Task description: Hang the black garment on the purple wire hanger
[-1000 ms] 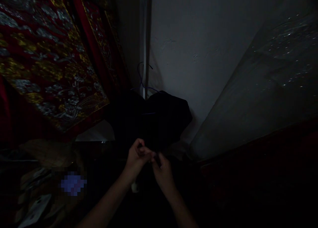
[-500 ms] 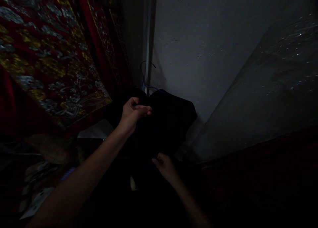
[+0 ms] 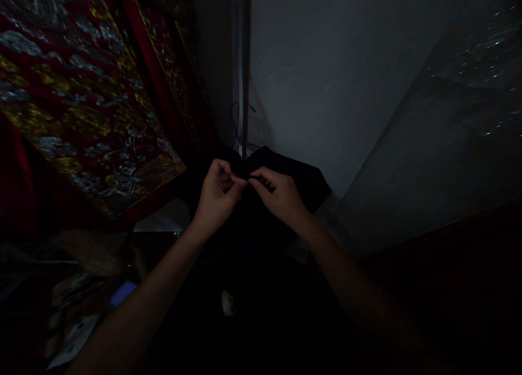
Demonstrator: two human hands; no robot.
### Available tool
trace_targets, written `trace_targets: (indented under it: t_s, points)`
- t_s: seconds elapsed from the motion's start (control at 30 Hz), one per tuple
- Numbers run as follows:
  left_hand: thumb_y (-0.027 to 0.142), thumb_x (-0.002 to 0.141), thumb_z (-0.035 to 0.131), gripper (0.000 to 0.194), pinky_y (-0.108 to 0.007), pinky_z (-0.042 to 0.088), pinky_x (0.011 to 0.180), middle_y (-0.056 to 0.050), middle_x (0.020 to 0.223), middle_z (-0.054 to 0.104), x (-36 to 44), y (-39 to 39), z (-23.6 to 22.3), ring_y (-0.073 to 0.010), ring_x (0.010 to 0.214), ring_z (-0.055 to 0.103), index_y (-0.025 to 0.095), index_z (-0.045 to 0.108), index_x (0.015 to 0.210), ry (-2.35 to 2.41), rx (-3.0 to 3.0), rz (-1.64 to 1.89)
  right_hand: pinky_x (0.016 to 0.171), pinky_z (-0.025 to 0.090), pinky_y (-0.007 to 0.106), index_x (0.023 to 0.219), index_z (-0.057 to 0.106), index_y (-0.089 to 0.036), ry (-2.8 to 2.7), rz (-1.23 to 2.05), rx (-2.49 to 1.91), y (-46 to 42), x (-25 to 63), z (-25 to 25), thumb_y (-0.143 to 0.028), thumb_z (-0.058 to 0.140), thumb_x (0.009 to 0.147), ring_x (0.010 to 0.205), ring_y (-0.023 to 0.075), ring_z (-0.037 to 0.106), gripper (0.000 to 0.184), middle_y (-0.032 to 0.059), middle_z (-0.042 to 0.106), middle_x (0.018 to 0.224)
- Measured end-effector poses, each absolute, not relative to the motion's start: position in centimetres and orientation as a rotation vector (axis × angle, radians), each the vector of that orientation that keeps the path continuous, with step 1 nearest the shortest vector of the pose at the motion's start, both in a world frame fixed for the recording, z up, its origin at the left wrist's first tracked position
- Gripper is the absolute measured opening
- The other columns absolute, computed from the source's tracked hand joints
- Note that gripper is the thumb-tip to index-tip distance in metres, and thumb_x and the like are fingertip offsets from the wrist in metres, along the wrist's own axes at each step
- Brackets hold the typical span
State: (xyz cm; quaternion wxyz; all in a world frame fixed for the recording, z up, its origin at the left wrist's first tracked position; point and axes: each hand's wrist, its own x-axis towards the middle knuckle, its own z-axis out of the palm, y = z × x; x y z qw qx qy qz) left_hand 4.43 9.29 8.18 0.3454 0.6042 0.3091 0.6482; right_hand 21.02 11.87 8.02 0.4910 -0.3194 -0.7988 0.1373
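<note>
A black garment [image 3: 308, 182], perhaps a shirt, hangs on a thin purplish hanger [image 3: 235, 125] against the corner of the wall. Just below its neckline my left hand [image 3: 218, 192] is closed in a pinch, thumb against fingertip, at the front of the cloth. My right hand [image 3: 281, 194] pinches at the same spot from the right, its fingertips almost touching those of the left. Both seem to grip the garment's front edge. Darkness hides any small fastener between the fingers.
Red cloth with gold and silver embroidery [image 3: 93, 114] hangs at the left. A pale wall [image 3: 326, 81] stands behind, with clear plastic sheeting [image 3: 468, 124] on the right. Low at the left lie a blue item [image 3: 123, 293] and a white spotted piece [image 3: 75, 342].
Both hands were together lower on the garment. My left hand rose to near the neckline first; my right hand then followed, and they meet there now, pinching.
</note>
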Motion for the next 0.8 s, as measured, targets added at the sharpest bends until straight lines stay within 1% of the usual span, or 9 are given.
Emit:
trace_targets:
  t_s: [0.07, 0.17, 0.27, 0.4, 0.5, 0.6, 0.7, 0.8]
  points:
    - [0.016, 0.076, 0.072, 0.034, -0.016, 0.042, 0.052, 0.007, 0.069, 0.058, 4.2, 9.2, 8.3, -0.0066, 0.056, 0.054, 0.023, 0.040, 0.088, 0.835, 1.606, 1.663, 0.070, 0.045, 0.028, 0.092, 0.069, -0.022, -1.960, 0.288, -0.775, 12.1, 20.9, 7.7, -0.030, 0.059, 0.095, 0.076, 0.0167, 0.065, 0.013, 0.0010, 0.069, 0.082]
    - [0.017, 0.072, 0.073, 0.038, -0.016, 0.041, 0.054, 0.007, 0.068, 0.058, 4.0, 9.6, 7.6, -0.0074, 0.057, 0.056, 0.023, 0.039, 0.088, 0.859, 1.578, 1.630, 0.070, 0.045, 0.028, 0.086, 0.066, -0.023, -1.929, 0.259, -0.726, 11.8, 20.6, 7.5, -0.028, 0.058, 0.095, 0.075, 0.0167, 0.064, 0.013, 0.0009, 0.068, 0.080]
    - [0.015, 0.067, 0.071, 0.041, -0.016, 0.039, 0.052, 0.009, 0.066, 0.058, 4.3, 10.4, 5.2, -0.0073, 0.055, 0.054, 0.024, 0.037, 0.088, 0.934, 1.485, 1.625, 0.069, 0.045, 0.027, 0.084, 0.064, -0.022, -1.777, 0.245, -0.663, 10.8, 20.1, 8.8, -0.028, 0.057, 0.095, 0.071, 0.0155, 0.061, 0.015, -0.0001, 0.063, 0.074]
    - [0.014, 0.063, 0.068, 0.038, -0.015, 0.037, 0.051, 0.009, 0.064, 0.058, 4.7, 10.6, 1.9, -0.0071, 0.054, 0.053, 0.023, 0.037, 0.082, 1.023, 1.339, 1.609, 0.068, 0.044, 0.026, 0.085, 0.063, -0.022, -1.597, 0.265, -0.605, 9.5, 19.9, 12.2, -0.035, 0.057, 0.097, 0.067, 0.0133, 0.057, 0.019, -0.0022, 0.056, 0.070]
    - [0.019, 0.071, 0.068, 0.028, -0.016, 0.034, 0.047, 0.008, 0.065, 0.058, 4.4, 9.5, 2.0, -0.0066, 0.049, 0.050, 0.022, 0.047, 0.088, 0.981, 1.358, 1.654, 0.066, 0.043, 0.025, 0.084, 0.063, -0.021, -1.699, 0.314, -0.618, 9.4, 20.2, 13.3, -0.035, 0.060, 0.095, 0.067, 0.0131, 0.058, 0.018, -0.0022, 0.058, 0.070]
    - [0.028, 0.083, 0.065, 0.012, -0.019, 0.029, 0.041, 0.006, 0.061, 0.057, 4.2, 8.3, 4.1, -0.0064, 0.042, 0.043, 0.020, 0.058, 0.090, 0.982, 1.488, 1.650, 0.064, 0.043, 0.025, 0.088, 0.066, -0.020, -1.788, 0.323, -0.679, 9.9, 20.5, 12.2, -0.031, 0.060, 0.093, 0.066, 0.0131, 0.059, 0.013, -0.0021, 0.061, 0.071]
    - [0.033, 0.091, 0.063, 0.015, -0.021, 0.035, 0.045, 0.001, 0.067, 0.066, 4.3, 7.8, 6.2, -0.0085, 0.047, 0.050, 0.018, 0.066, 0.091, 1.011, 1.614, 1.664, 0.063, 0.043, 0.026, 0.090, 0.067, -0.020, -1.825, 0.325, -0.762, 10.3, 20.9, 10.3, -0.028, 0.061, 0.092, 0.065, 0.0133, 0.060, 0.011, -0.0019, 0.063, 0.070]
    - [0.032, 0.091, 0.064, 0.015, -0.022, 0.044, 0.057, -0.002, 0.078, 0.070, 4.4, 8.1, 7.2, -0.0121, 0.063, 0.061, 0.018, 0.069, 0.090, 1.080, 1.791, 1.691, 0.063, 0.044, 0.025, 0.089, 0.067, -0.020, -1.844, 0.337, -0.801, 10.4, 21.0, 9.2, -0.028, 0.061, 0.092, 0.067, 0.0138, 0.061, 0.010, -0.0015, 0.064, 0.071]
